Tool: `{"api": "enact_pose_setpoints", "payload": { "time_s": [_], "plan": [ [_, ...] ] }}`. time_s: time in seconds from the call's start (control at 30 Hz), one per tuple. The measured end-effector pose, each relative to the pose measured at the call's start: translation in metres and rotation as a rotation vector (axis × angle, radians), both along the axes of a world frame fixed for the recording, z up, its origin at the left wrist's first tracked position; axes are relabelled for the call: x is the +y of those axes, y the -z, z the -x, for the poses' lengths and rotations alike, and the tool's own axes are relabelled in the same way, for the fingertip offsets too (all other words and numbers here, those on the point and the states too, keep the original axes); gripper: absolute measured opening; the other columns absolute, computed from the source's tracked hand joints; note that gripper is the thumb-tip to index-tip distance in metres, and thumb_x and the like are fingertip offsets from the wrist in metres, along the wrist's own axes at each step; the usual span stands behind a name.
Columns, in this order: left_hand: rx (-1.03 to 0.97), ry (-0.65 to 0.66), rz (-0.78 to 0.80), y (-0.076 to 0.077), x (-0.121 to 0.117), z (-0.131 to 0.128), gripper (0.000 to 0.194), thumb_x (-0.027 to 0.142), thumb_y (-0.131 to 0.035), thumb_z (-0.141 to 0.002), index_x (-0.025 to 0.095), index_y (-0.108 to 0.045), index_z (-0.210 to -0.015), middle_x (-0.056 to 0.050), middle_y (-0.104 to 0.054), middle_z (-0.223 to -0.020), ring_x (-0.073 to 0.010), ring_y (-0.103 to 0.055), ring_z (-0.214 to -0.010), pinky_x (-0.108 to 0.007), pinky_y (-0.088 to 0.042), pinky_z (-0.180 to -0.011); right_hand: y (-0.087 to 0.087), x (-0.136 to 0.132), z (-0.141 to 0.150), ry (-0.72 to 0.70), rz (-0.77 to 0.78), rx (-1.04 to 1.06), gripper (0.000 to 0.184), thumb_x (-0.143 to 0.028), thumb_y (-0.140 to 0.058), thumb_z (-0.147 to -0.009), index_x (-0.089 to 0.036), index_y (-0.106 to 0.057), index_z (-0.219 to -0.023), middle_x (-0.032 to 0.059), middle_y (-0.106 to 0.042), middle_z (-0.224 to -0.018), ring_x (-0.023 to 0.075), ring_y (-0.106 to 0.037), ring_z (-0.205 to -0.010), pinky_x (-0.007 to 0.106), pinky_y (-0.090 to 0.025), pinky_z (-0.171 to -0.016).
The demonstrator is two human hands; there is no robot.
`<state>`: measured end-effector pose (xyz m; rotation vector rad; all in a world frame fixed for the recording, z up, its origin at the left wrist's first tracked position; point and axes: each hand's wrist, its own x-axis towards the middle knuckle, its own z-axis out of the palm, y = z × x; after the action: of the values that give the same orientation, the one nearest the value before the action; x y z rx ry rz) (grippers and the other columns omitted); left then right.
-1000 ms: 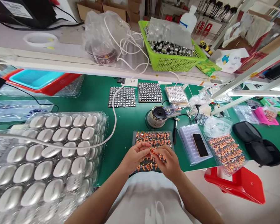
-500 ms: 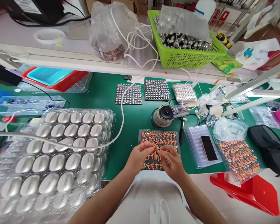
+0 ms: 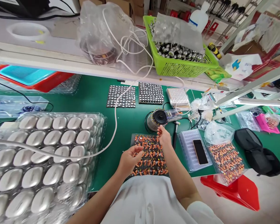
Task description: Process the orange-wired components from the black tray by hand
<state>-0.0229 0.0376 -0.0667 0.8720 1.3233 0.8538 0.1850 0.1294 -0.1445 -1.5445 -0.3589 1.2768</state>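
Note:
My left hand [image 3: 130, 159] hovers over the lower left of a tray of small orange-and-metal parts [image 3: 151, 163]. Its thumb and forefinger are bent toward each other; anything between the tips blends with the orange parts behind. Further forward, my right hand [image 3: 164, 137] is at the front edge of a round grey device with a black disc on top [image 3: 160, 116]. Its fingers are drawn together there, and whatever they pinch is too small to make out. A black-handled hammer-like tool [image 3: 175, 136] lies to the right of the device.
Stacked clear trays of silvery oval shells [image 3: 70, 172] fill the left. On the right are a phone [image 3: 200, 151] on clear trays, another orange-part tray [image 3: 227, 163] and a black case [image 3: 256, 152]. A shelf with a green basket [image 3: 184, 68] overhangs the back; a white cable [image 3: 115, 121] hangs forward.
My hands have come apart. The right has gone forward from the orange-part tray to the round device, while the left stays over the tray. The whole view has shifted somewhat.

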Motion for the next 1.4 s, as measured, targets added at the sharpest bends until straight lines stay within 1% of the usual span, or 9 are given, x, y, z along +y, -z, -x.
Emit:
{"api": "enact_pose_setpoints", "payload": {
  "time_s": [0.13,0.33,0.63,0.73,0.9,0.97,1.03,1.17,1.4],
  "plan": [
    [0.01,-0.024,0.018,0.0,0.006,0.009,0.03,0.037,-0.075,-0.066,0.017,-0.07,-0.088,-0.005,-0.072,-0.081,-0.0179,-0.065,-0.075,-0.024,-0.048,-0.065,0.006,0.012,0.006,0.041,0.029,0.164,0.031,-0.047,-0.066,-0.075,-0.017,-0.061,-0.076,-0.0003,-0.061,-0.059,0.0095,-0.053,-0.046,0.021,-0.038,-0.041],
    [0.057,0.009,0.003,0.005,0.009,0.015,0.031,0.043,-0.073,-0.068,0.016,-0.069,-0.084,-0.006,-0.072,-0.078,-0.0187,-0.066,-0.075,-0.025,-0.049,-0.069,0.001,0.021,0.009,0.046,0.062,0.306,0.027,-0.043,-0.06,-0.079,-0.017,-0.057,-0.072,-0.0029,-0.055,-0.051,0.0082,-0.048,-0.04,0.02,-0.033,-0.036],
    [-0.007,-0.042,0.066,-0.003,0.01,0.01,0.03,0.04,-0.076,-0.065,0.015,-0.068,-0.08,-0.004,-0.071,-0.073,-0.0166,-0.065,-0.07,-0.024,-0.047,-0.065,-0.015,0.019,0.017,0.001,-0.051,0.235,0.021,-0.027,-0.064,-0.071,-0.019,-0.046,-0.062,-0.0071,-0.045,-0.048,0.0069,-0.044,-0.043,0.018,-0.035,-0.04],
    [-0.08,-0.103,0.1,-0.011,0.011,0.009,0.029,0.038,-0.079,-0.062,0.015,-0.069,-0.078,-0.004,-0.072,-0.073,-0.0166,-0.065,-0.068,-0.024,-0.047,-0.064,-0.038,-0.002,0.023,-0.064,-0.124,0.167,0.019,-0.029,-0.067,-0.07,-0.019,-0.051,-0.064,-0.0056,-0.048,-0.053,0.0077,-0.046,-0.047,0.02,-0.037,-0.044],
    [-0.153,-0.114,0.108,-0.036,0.005,0.009,0.027,0.034,-0.079,-0.062,0.015,-0.072,-0.08,-0.006,-0.074,-0.075,-0.0182,-0.066,-0.07,-0.027,-0.05,-0.068,-0.093,-0.069,0.031,-0.252,-0.234,0.029,0.016,-0.028,-0.071,-0.072,-0.017,-0.063,-0.081,-0.0011,-0.06,-0.069,0.0114,-0.054,-0.063,0.023,-0.045,-0.059],
    [-0.154,-0.093,0.081,-0.047,0.0,0.007,0.025,0.033,-0.078,-0.063,0.016,-0.072,-0.08,-0.005,-0.074,-0.075,-0.0189,-0.067,-0.072,-0.027,-0.051,-0.068,-0.111,-0.094,0.034,-0.412,-0.34,-0.205,0.018,-0.028,-0.066,-0.078,-0.019,-0.062,-0.093,0.0025,-0.064,-0.084,0.0146,-0.058,-0.075,0.027,-0.049,-0.068],
    [-0.142,-0.075,0.039,-0.055,-0.005,0.003,0.022,0.032,-0.076,-0.065,0.017,-0.073,-0.08,-0.005,-0.074,-0.076,-0.019,-0.067,-0.073,-0.027,-0.051,-0.068,-0.124,-0.112,0.039,-0.474,-0.438,-0.402,0.018,-0.027,-0.061,-0.083,-0.021,-0.06,-0.1,0.0051,-0.065,-0.095,0.0169,-0.06,-0.083,0.03,-0.051,-0.074],
    [-0.11,-0.065,-0.025,-0.062,-0.015,-0.007,0.016,0.03,-0.074,-0.067,0.018,-0.073,-0.078,-0.004,-0.073,-0.074,-0.0191,-0.066,-0.071,-0.027,-0.052,-0.067,-0.138,-0.129,0.05,-0.481,-0.518,-0.621,0.019,-0.022,-0.058,-0.085,-0.023,-0.057,-0.104,0.0061,-0.064,-0.098,0.0179,-0.062,-0.084,0.033,-0.052,-0.075],
    [-0.041,-0.091,-0.149,-0.064,-0.033,-0.018,0.014,0.03,-0.071,-0.071,0.021,-0.074,-0.081,-0.004,-0.073,-0.081,-0.0217,-0.067,-0.076,-0.03,-0.054,-0.07,-0.143,-0.14,0.061,-0.376,-0.588,-0.811,0.016,-0.017,-0.058,-0.084,-0.024,-0.058,-0.098,0.0045,-0.065,-0.089,0.0177,-0.062,-0.078,0.031,-0.053,-0.069]
  ]
}}
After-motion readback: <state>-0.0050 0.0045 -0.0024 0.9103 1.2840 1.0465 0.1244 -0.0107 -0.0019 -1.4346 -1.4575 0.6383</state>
